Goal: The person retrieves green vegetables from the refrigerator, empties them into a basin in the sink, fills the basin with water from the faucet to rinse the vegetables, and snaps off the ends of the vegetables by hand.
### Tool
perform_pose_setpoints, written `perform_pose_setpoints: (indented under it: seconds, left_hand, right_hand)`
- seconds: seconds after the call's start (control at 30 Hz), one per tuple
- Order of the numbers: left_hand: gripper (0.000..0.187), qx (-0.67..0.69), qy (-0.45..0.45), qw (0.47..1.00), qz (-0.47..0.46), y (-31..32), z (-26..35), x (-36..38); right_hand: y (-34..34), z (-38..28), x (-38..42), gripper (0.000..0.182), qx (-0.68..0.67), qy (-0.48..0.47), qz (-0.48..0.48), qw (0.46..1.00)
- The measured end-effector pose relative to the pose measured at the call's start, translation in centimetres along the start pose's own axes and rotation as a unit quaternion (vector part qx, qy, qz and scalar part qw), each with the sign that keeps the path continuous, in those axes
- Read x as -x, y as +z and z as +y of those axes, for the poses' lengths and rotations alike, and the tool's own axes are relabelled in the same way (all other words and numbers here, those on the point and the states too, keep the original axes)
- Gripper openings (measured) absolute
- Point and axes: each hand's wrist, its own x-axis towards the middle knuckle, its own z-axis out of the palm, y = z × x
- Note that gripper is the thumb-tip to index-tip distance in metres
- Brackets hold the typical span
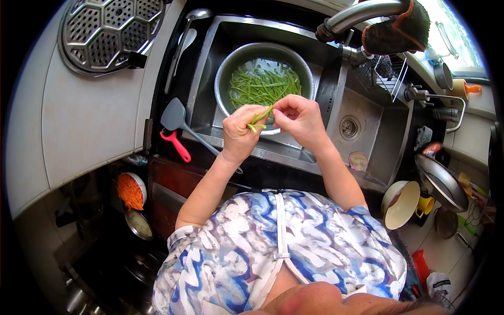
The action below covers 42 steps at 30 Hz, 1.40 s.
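Grip closed on long, thin green beans (254,126), my left hand (238,134) has them slanting toward my right hand (301,122), pinched close beside one tip.

Swirls of blue, white and mauve across this fabric shirt (294,241)!
And here's bright green on the thin vegetable strips (265,84), vivid orange on the fine vegetable shreds (129,191).

single head-worn view, looking steeply down over the double sink (368,111), fairly near, wide round-edged frame
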Motion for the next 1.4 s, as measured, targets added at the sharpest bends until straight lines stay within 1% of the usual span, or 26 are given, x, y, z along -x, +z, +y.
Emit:
perform_pose_setpoints:
  seconds: [0.07,0.1,0.13,0.17,0.2,0.23,0.27,0.3,0.33,0.37,0.4,0.5,0.57,0.6,0.63,0.7,0.73,0.8,0.83,0.97,1.1,1.17,1.23,1.3,1.37,1.4]
  left_hand:
    - [0.013,0.033,-0.003,0.999,0.007,0.3,-0.2,0.1]
    - [0.013,0.033,-0.003,0.999,0.006,0.4,-0.2,0.1]
    - [0.013,0.082,-0.034,0.996,0.000,0.6,-0.1,0.2]
    - [0.013,0.131,-0.065,0.989,-0.005,0.7,0.0,0.3]
    - [0.013,0.130,-0.065,0.989,-0.005,0.9,-0.1,0.4]
    - [0.012,0.207,-0.120,0.971,0.002,1.2,-0.3,0.6]
    - [0.012,0.283,-0.173,0.943,0.010,1.3,-0.4,0.7]
    - [0.012,0.283,-0.173,0.943,0.009,1.0,-0.2,0.4]
    - [0.012,0.347,-0.202,0.914,0.058,0.2,0.1,-0.2]
    - [0.014,0.408,-0.229,0.877,0.107,-0.6,0.0,-0.6]
    - [0.015,0.430,-0.211,0.865,0.151,-1.3,-1.1,-1.0]
    - [0.014,0.523,-0.234,0.792,0.212,-5.2,-3.3,-1.8]
    - [0.014,0.594,-0.231,0.737,0.226,-7.8,-5.4,-1.9]
    - [0.014,0.608,-0.213,0.733,0.217,-8.9,-5.9,-1.9]
    - [0.014,0.618,-0.225,0.721,0.216,-9.5,-6.1,-1.9]
    - [0.013,0.615,-0.266,0.719,0.184,-9.1,-6.1,-2.2]
    - [0.013,0.589,-0.294,0.734,0.164,-8.4,-5.9,-2.2]
    - [0.013,0.521,-0.336,0.774,0.130,-6.0,-4.7,-2.2]
    - [0.013,0.498,-0.358,0.782,0.114,-5.0,-3.5,-2.4]
    - [0.008,0.448,-0.381,0.808,0.028,-2.6,-2.1,-1.9]
    - [0.011,0.433,-0.383,0.816,-0.024,-2.0,-1.4,-1.1]
    - [0.014,0.403,-0.371,0.834,-0.064,-1.8,-0.4,-0.9]
    - [0.017,0.390,-0.365,0.843,-0.065,-1.5,-0.6,-0.6]
    - [0.019,0.339,-0.344,0.873,-0.066,-1.3,-0.8,-0.3]
    - [0.019,0.331,-0.347,0.875,-0.065,-1.1,-0.9,-0.1]
    - [0.018,0.305,-0.276,0.910,-0.054,-0.7,-1.3,0.2]
  right_hand:
    - [-0.2,0.0,-0.1,0.007,0.006,0.002,0.004,1.000]
    - [-0.3,-0.1,-0.1,0.008,-0.077,0.046,-0.003,0.996]
    - [-0.4,-0.2,-0.2,0.008,-0.161,0.088,-0.012,0.983]
    - [-0.5,0.1,-0.2,0.008,-0.161,0.088,-0.011,0.983]
    - [-0.5,0.7,-0.2,0.008,-0.213,0.098,-0.008,0.972]
    - [-0.6,0.9,-0.2,0.008,-0.264,0.108,-0.005,0.958]
    - [-0.8,1.0,-0.1,0.008,-0.264,0.108,-0.005,0.958]
    - [-1.0,1.1,0.1,0.008,-0.268,0.111,0.025,0.957]
    - [-1.2,1.1,0.3,0.009,-0.270,0.114,0.053,0.955]
    - [-1.9,1.3,0.6,0.009,-0.270,0.114,0.053,0.955]
    - [-3.1,1.9,1.1,0.010,-0.251,0.100,0.093,0.958]
    - [-8.1,3.8,2.9,0.012,-0.220,0.060,0.201,0.953]
    - [-11.9,4.1,4.6,0.012,-0.225,0.005,0.266,0.937]
    - [-13.8,4.2,5.6,0.012,-0.227,-0.017,0.289,0.930]
    - [-14.6,3.9,6.1,0.012,-0.229,-0.040,0.312,0.921]
    - [-14.9,3.3,6.4,0.012,-0.211,-0.037,0.304,0.928]
    - [-14.9,2.8,6.6,0.012,-0.191,-0.035,0.298,0.935]
    - [-13.7,2.5,5.9,0.009,-0.230,-0.015,0.231,0.945]
    - [-12.8,2.5,5.4,0.008,-0.251,-0.004,0.202,0.947]
    - [-9.6,3.4,3.0,0.007,-0.325,0.010,0.068,0.943]
    - [-6.5,3.2,1.2,0.007,-0.322,0.045,0.018,0.945]
    - [-5.1,2.6,0.7,0.007,-0.315,0.056,0.017,0.947]
    - [-4.1,2.7,0.3,0.008,-0.371,0.059,-0.035,0.926]
    - [-3.2,2.5,0.1,0.011,-0.350,0.072,-0.037,0.933]
    - [-2.6,2.6,-0.1,0.014,-0.340,0.096,-0.072,0.933]
    - [-2.3,2.1,-0.1,0.013,-0.354,0.110,-0.070,0.926]
